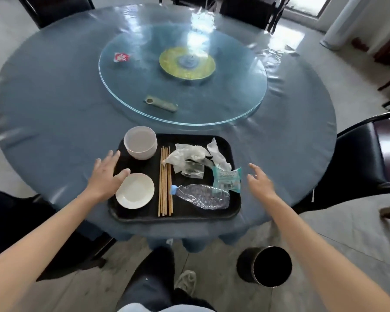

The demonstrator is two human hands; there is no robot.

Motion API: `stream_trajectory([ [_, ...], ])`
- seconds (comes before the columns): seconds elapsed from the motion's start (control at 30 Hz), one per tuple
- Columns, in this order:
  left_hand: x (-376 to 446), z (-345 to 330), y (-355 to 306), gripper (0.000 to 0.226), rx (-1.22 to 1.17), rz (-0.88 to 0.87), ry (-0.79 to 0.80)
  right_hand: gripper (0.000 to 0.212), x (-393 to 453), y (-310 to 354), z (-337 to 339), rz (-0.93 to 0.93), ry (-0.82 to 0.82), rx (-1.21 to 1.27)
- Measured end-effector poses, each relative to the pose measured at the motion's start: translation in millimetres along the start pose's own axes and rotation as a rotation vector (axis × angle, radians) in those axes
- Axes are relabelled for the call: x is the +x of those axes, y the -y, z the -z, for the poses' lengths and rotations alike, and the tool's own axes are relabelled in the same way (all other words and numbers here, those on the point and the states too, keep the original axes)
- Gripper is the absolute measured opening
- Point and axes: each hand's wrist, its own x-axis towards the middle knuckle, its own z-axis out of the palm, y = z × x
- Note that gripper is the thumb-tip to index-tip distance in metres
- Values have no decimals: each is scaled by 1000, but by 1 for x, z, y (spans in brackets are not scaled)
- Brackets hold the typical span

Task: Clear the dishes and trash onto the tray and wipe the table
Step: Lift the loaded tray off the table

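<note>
A black tray point(234, 208) lies on the near edge of the round blue table point(54, 104). On it are stacked white bowls point(140, 145), a white saucer point(134, 190), several wooden chopsticks point(165, 183), crumpled tissue and plastic wrap point(189, 156), a teal wrapper point(227, 179) and a crushed clear bottle point(203, 196). My left hand point(106, 176) hovers open over the tray's left edge, its thumb beside the saucer. My right hand point(260, 181) is open just right of the tray, holding nothing.
A glass turntable point(234, 102) covers the table's middle; on it lie a red-and-white packet point(121, 57) and a grey-green folded cloth point(161, 103). Dark chairs stand around the table, one at right point(365, 154). A black bin point(265, 265) stands on the floor by my feet.
</note>
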Motion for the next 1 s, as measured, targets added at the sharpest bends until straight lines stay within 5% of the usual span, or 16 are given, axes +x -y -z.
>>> stream_trajectory([
  [0.23,84,-12,14,54,-218,306,50,40,82,-14,-9,-218,15,85],
  [0.47,117,-20,34,31,-319,419,4,22,121,-27,-35,-334,91,269],
  [0.7,123,-20,53,48,-484,468,84,22,124,-28,-47,-353,136,270],
  [1.0,129,-20,53,54,-422,476,94,23,120,-23,-60,-299,84,93],
])
